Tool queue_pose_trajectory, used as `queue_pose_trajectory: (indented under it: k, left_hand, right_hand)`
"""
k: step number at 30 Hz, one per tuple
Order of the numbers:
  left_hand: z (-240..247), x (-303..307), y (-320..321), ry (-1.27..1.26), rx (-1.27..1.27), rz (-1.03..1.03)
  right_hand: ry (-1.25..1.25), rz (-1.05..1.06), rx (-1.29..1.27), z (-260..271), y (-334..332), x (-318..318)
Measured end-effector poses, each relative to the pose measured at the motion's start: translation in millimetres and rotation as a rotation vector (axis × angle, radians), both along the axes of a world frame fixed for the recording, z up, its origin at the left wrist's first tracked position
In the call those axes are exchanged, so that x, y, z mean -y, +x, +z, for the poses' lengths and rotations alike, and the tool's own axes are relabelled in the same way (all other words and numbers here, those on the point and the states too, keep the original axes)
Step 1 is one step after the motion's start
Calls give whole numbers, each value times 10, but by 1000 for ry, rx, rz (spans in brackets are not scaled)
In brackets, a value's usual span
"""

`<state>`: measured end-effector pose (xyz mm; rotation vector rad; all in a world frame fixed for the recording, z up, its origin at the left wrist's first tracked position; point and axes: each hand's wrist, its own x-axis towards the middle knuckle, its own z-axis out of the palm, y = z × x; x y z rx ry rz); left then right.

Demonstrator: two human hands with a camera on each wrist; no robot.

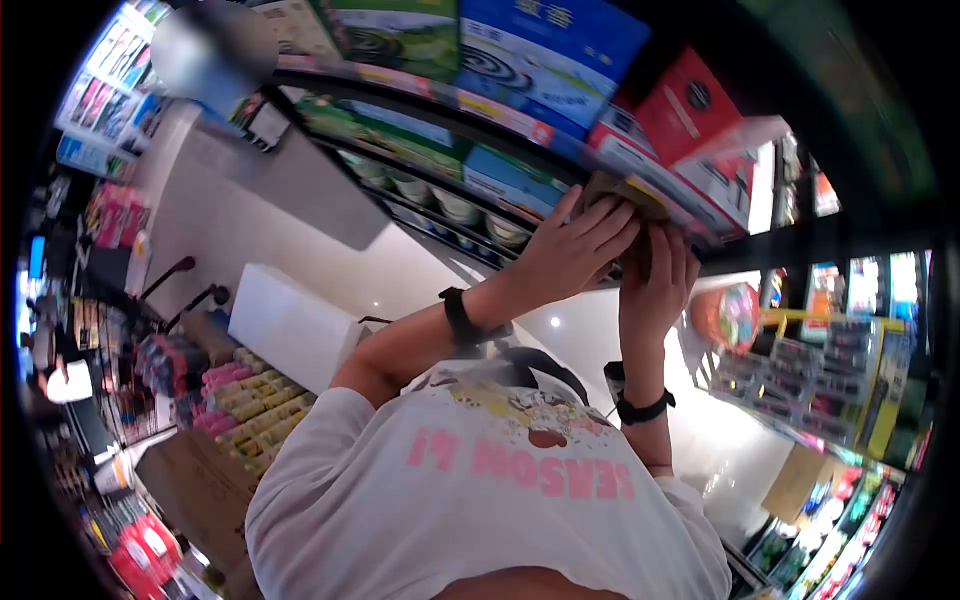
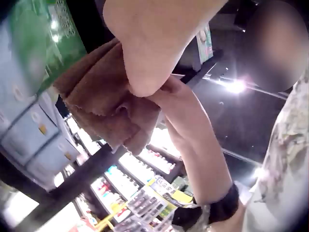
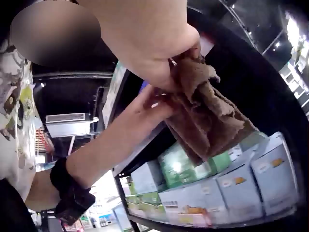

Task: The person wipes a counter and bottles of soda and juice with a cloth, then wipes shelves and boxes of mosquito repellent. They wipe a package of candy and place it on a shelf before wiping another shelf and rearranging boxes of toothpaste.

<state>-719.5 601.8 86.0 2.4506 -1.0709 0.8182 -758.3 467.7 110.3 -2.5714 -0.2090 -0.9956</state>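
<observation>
A brown cloth (image 1: 642,190) is bunched between both hands at the edge of a dark shelf. My left hand (image 1: 580,245) grips it from the left, fingers bent over it; my right hand (image 1: 658,275) holds it close beside, fingers curled. In the left wrist view the folded cloth (image 2: 108,104) hangs below my left hand (image 2: 149,53), with my right hand (image 2: 178,101) touching its near side. The right wrist view shows the cloth (image 3: 205,118) drooping from my right hand (image 3: 166,63), my left hand (image 3: 152,108) pinching its edge. Some fingertips are hidden in the folds.
Blue boxes (image 1: 540,60) and a red box (image 1: 690,105) stand on the shelf above the hands. Lower shelves hold green boxes and tubs (image 1: 457,207). A white block (image 1: 290,325) is on the floor at left; packaged goods (image 1: 800,375) hang at right.
</observation>
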Motion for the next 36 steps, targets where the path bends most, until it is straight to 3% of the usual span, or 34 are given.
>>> queue_pose_trajectory:
  k: [3,9,19,27,29,36]
  left_hand:
    - [15,-358,84,65,-12,142]
    - [74,-995,226,-62,-88,269]
    - [53,-1869,577,-137,-82,236]
    - [-12,-3221,1112,-130,-17,267]
    - [-59,-3521,1252,-201,-17,273]
    - [-148,-3892,1497,-413,35,250]
  right_hand:
    - [-88,130,-34,67,176,-290]
    - [-70,325,-55,112,478,-897]
    - [-184,319,-1,145,895,-1748]
    - [-347,279,84,111,1460,-3109]
    - [-279,351,-66,176,1565,-3466]
    - [-322,337,51,118,1796,-3966]
